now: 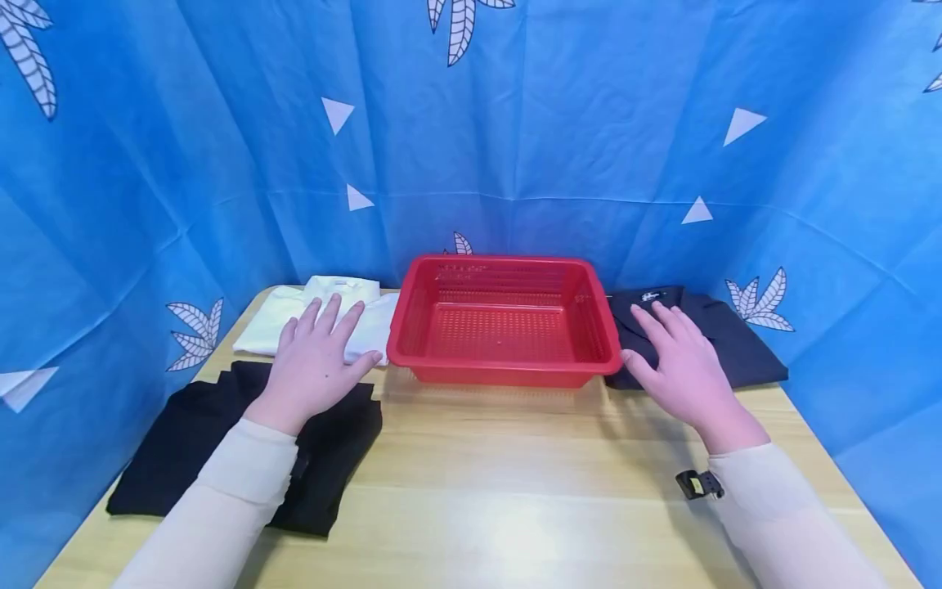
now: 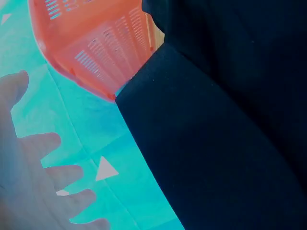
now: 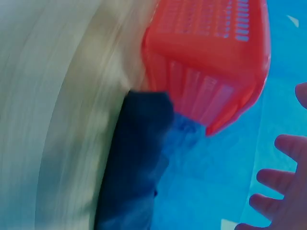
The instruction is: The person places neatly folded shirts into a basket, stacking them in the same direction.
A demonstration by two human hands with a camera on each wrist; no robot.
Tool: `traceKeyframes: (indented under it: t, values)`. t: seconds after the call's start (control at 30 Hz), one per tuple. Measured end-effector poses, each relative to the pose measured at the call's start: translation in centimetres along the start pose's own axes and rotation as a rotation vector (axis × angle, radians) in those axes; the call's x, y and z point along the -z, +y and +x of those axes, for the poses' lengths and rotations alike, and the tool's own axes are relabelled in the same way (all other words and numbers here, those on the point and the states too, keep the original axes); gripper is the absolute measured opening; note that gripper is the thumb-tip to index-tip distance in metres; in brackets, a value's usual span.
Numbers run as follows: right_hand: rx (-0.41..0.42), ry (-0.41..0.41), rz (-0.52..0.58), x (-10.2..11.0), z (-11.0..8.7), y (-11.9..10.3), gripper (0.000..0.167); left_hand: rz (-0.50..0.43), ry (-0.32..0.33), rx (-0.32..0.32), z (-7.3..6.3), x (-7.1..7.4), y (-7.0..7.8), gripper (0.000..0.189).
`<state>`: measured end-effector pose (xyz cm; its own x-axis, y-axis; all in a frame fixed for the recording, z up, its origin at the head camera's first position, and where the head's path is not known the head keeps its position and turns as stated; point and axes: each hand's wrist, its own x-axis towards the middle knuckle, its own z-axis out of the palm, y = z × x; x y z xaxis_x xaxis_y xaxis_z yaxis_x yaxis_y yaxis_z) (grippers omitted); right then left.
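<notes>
My left hand point(image 1: 312, 364), fingers spread, hovers over a folded black garment point(image 1: 338, 466) and the near edge of a folded white shirt point(image 1: 261, 327). It holds nothing. My right hand point(image 1: 680, 372), also with spread fingers and nothing in it, is above a folded dark shirt point(image 1: 743, 343) with a label at its collar. Between the hands stands a red plastic basket point(image 1: 508, 375) with slotted walls; the right thumb appears close to its right rim, though contact is unclear. In the left wrist view the black garment point(image 2: 206, 129) fills much of the picture.
All of this is on a light wooden table point(image 1: 515, 491). A blue curtain point(image 1: 589, 123) with white triangles and leaf prints surrounds the back and sides. Near the right cuff is a small black strap piece point(image 1: 695, 484).
</notes>
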<state>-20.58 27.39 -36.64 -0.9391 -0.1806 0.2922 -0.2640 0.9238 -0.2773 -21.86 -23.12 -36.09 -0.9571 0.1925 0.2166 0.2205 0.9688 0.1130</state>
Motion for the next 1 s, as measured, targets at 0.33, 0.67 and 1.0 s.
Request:
traceKeyframes:
  t: [0.33,0.67,1.0]
  values:
    - [0.058,0.061,0.107,0.6,-0.7,-2.9,0.067,-0.029,-0.011,0.000,-0.6,0.6,-0.5,0.102]
    - [0.287,0.158,0.272,-0.7,-1.0,-7.3,0.048,-0.055,-0.065,0.046,-1.9,1.6,-3.0,0.100]
    - [0.371,-0.050,0.467,-3.0,-1.5,-10.9,0.028,-0.112,-0.035,0.100,-3.5,2.2,-5.5,0.092]
